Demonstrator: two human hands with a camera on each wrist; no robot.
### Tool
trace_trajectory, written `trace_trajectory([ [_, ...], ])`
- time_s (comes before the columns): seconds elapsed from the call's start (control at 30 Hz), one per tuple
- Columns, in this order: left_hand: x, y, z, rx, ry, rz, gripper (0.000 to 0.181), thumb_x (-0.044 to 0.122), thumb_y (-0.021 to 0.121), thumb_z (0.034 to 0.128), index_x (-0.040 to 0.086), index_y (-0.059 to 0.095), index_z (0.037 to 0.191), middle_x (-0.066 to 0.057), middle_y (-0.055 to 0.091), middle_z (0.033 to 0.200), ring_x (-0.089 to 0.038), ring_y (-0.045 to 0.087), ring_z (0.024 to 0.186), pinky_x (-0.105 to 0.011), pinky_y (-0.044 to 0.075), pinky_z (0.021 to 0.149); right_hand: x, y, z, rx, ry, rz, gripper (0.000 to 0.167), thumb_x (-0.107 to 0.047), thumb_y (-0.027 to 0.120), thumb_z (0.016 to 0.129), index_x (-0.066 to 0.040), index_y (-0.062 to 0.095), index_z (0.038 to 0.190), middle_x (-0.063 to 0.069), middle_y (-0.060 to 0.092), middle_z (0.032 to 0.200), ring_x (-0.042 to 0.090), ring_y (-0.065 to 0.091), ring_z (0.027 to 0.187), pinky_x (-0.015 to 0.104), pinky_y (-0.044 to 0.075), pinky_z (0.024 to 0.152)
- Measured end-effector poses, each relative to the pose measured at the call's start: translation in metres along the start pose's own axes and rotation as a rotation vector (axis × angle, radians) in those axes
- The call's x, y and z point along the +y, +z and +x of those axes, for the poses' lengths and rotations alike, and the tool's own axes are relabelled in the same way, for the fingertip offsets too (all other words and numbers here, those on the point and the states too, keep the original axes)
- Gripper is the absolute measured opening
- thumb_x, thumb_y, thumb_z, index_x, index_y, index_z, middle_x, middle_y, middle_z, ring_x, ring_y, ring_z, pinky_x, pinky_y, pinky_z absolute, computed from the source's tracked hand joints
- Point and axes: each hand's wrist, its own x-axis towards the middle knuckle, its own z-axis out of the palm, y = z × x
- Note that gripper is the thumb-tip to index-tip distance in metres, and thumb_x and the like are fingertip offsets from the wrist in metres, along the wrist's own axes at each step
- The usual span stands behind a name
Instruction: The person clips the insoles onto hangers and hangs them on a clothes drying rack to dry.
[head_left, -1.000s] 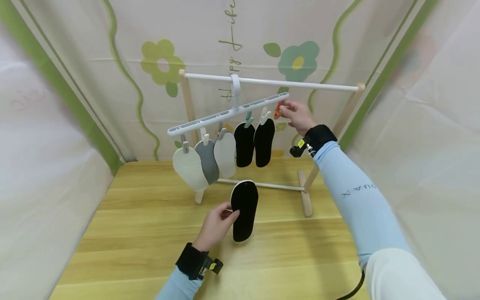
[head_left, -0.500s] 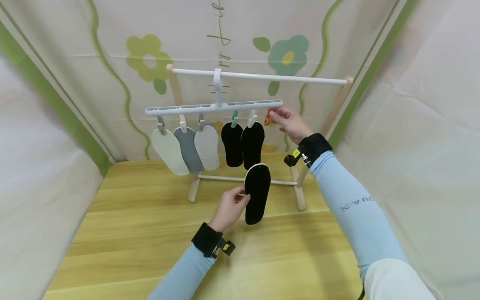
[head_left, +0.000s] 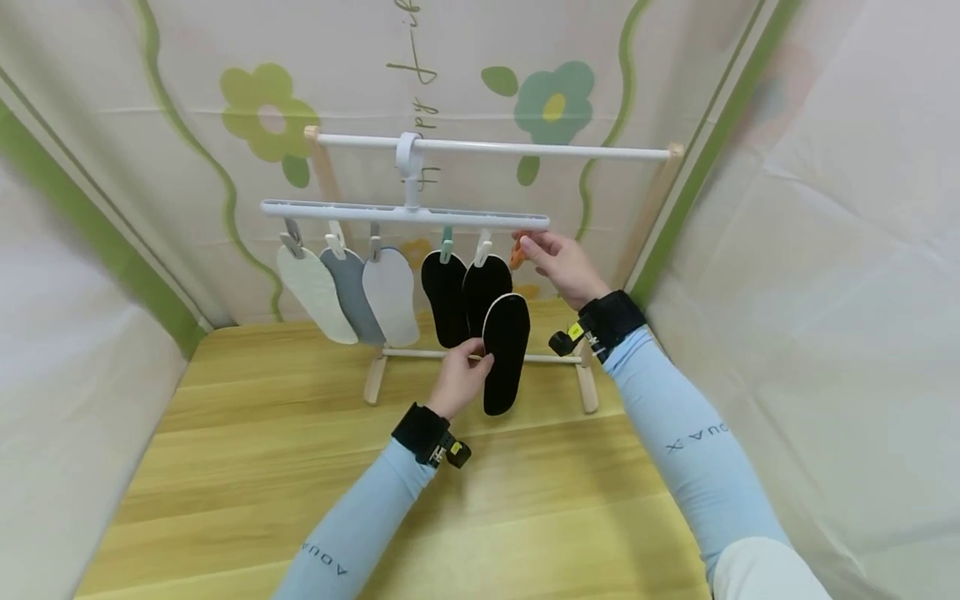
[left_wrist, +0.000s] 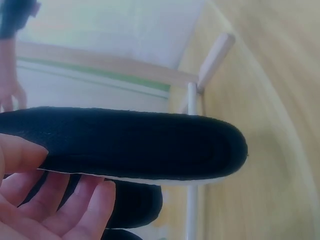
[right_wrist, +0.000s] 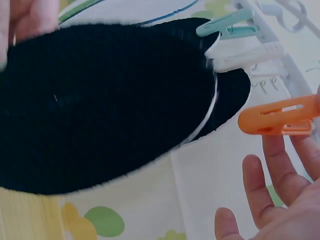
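My left hand [head_left: 459, 381] pinches a black insole [head_left: 506, 354] by its left edge, between thumb and fingers. The insole stands upright just below the hanger's right end, partly in front of another black insole. Up at that end, my right hand [head_left: 564, 265] pinches an orange clothespin [head_left: 518, 250]; in the right wrist view nothing is in the clip's jaws, and the insole's rounded top is left of it. The white hanger [head_left: 337, 210] carries clipped insoles: a cream one [head_left: 315, 292], a grey one [head_left: 352, 292], a white one [head_left: 390, 296] and two black ones [head_left: 444, 300].
The hanger hooks over the white bar [head_left: 525, 147] of a wooden-legged rack [head_left: 588, 387]. Beneath is a wood-grain table [head_left: 300, 467]. A flower-printed cloth [head_left: 187, 50] forms the back wall, with white cloth sides. Grey, white and green clothespins [head_left: 447, 246] hold the hung insoles.
My left hand has raised the black insole toward the orange clothespin. The hanger has swung from slanted to nearly level. My right hand keeps its pinch on the clip.
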Motion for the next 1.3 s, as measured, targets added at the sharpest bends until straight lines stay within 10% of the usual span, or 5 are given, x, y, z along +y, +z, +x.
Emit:
trace_trajectory([
  [0.5,0.015,0.006,0.019,-0.002,0.007,0.041,0.018,0.009,0.06,0.099,0.003,0.066,0.115,-0.01,0.065,0.103,-0.02,0.058,0.086,-0.034,0.05,0.077,-0.01,0.035,-0.021,0.148,-0.127,0.09,0.039,-0.022,0.045,0.105,0.011,0.057,0.122,0.016,0.059,0.11,0.021,0.051,0.116,0.036,0.036,0.107],
  [1.3,0.026,-0.001,0.012,-0.054,0.017,0.04,0.016,0.01,0.062,0.0978,0.004,0.066,0.112,-0.008,0.064,0.099,-0.019,0.057,0.08,-0.032,0.051,0.071,-0.006,0.034,-0.019,0.224,-0.153,0.085,0.053,-0.036,0.046,0.095,0.009,0.064,0.119,0.014,0.062,0.112,0.021,0.052,0.117,0.04,0.036,0.107],
])
